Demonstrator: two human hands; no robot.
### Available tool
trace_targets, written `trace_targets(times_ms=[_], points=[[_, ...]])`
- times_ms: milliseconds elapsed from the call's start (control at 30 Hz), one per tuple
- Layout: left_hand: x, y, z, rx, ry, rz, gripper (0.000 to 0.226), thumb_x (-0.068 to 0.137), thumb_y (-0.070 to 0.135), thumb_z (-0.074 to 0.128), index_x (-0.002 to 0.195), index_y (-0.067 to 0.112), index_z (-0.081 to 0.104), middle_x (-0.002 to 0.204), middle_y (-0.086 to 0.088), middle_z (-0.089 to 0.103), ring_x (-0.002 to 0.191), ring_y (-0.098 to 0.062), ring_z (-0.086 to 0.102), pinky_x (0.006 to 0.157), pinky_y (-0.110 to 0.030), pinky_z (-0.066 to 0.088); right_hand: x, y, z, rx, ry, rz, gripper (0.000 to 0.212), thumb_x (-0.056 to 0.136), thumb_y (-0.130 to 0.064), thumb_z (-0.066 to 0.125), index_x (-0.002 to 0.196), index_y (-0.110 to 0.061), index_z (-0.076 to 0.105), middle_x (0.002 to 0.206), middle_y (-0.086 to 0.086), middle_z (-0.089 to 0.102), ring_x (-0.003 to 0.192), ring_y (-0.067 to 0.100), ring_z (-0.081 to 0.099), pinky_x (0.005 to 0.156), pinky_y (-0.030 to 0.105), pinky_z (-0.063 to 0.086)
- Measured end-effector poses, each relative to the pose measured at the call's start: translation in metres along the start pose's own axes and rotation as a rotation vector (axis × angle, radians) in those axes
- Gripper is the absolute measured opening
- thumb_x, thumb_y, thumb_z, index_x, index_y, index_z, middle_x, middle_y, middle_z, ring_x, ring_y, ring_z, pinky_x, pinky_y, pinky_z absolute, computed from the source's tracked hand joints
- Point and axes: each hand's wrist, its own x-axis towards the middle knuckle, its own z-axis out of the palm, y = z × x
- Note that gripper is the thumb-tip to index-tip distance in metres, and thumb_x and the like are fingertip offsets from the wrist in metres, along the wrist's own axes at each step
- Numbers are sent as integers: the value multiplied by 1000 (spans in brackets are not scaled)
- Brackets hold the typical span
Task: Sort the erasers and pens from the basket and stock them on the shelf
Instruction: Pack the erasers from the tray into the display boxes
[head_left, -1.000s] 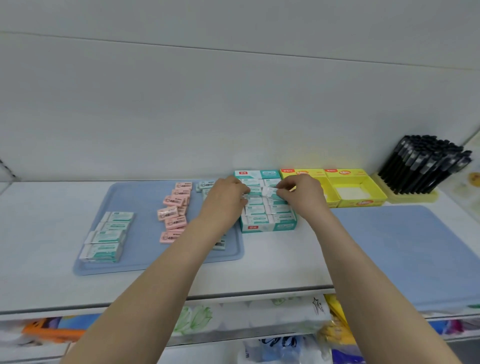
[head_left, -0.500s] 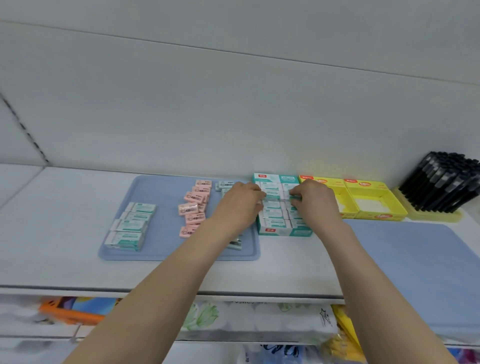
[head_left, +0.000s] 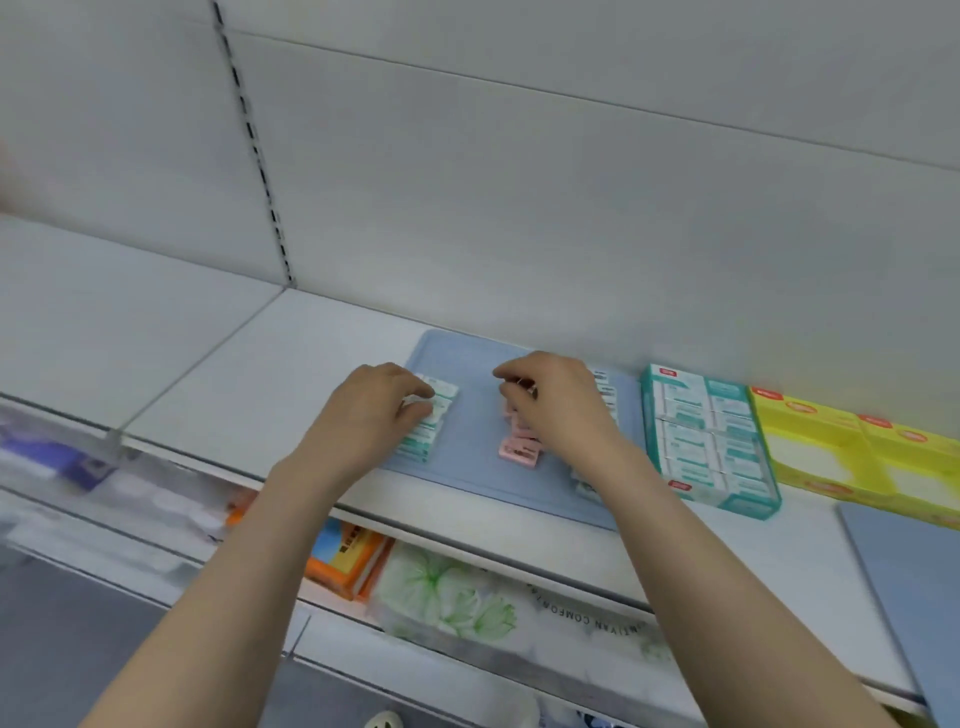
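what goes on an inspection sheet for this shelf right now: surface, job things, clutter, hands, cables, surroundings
surface: white shelf with a blue tray; second blue mat at right
job's things: teal erasers and pink erasers on the tray; teal display box of erasers beside it
clutter: yellow boxes at right
hands: left hand grips the teal erasers; right hand curled over the pink erasers, hold unclear
cables: nothing seen
surroundings: tissue pack and orange pack on the shelf below
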Motion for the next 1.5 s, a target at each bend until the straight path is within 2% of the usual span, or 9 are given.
trace_targets(times_ms=[100,267,333,467,600,800,967,1067,1500], points=[[-5,-9,1,-5,-69,23,25,94,30,60,116,23,68,120,-1,63,106,-22,58,83,-30,42,19,-21,20,-62,-128,-43,32,95,-21,55,125,-14,66,122,8,65,113,26,58,95,35,43],[-4,-8,0,-56,-62,10,25,91,30,64,115,24,65,105,-1,60,98,-20,56,77,-29,39,38,-35,45,-195,-264,10,24,90,-22,54,89,-1,65,89,14,58,91,35,57,69,38,41],[-2,-8,-1,-57,-60,14,24,90,30,65,113,25,64,104,-2,59,97,-19,55,77,-29,40,42,-34,47,-177,-247,43,23,89,-22,58,93,-3,68,94,13,61,91,31,58,73,37,44],[3,-5,-2,-76,-50,14,21,88,28,66,109,23,66,100,0,57,92,-17,56,72,-27,36,38,-25,37,41,-144,129,17,84,-23,68,98,-14,69,96,2,65,90,20,59,72,27,40],[12,6,-2,-108,51,26,12,88,24,66,99,23,67,93,3,55,86,-15,55,70,-27,33,19,-7,8,281,144,121,7,85,-21,69,92,-21,69,85,-8,68,80,13,61,72,26,45],[37,64,9,-224,150,116,8,90,26,63,98,27,65,94,6,56,79,-9,48,69,-25,31,-20,48,-71,687,503,203,13,90,-5,65,99,-12,70,86,1,69,72,7,62,65,23,54],[53,111,29,-354,27,196,11,91,21,62,101,23,66,98,3,66,88,-17,58,80,-33,45,-71,120,-107,406,387,525,16,89,-9,62,97,-18,73,78,1,68,60,13,60,67,34,53],[57,129,39,-422,-38,212,16,91,19,61,106,23,67,100,6,67,89,-13,60,79,-28,44,-89,139,-98,278,243,656,10,86,-15,68,91,-23,72,72,-3,63,64,15,57,64,27,45],[58,155,59,-560,-150,177,20,91,14,62,105,28,66,91,15,61,82,-2,60,75,-12,43,-81,131,-72,-47,242,540,7,85,-26,70,91,-24,74,91,-2,68,81,15,60,70,28,47]])
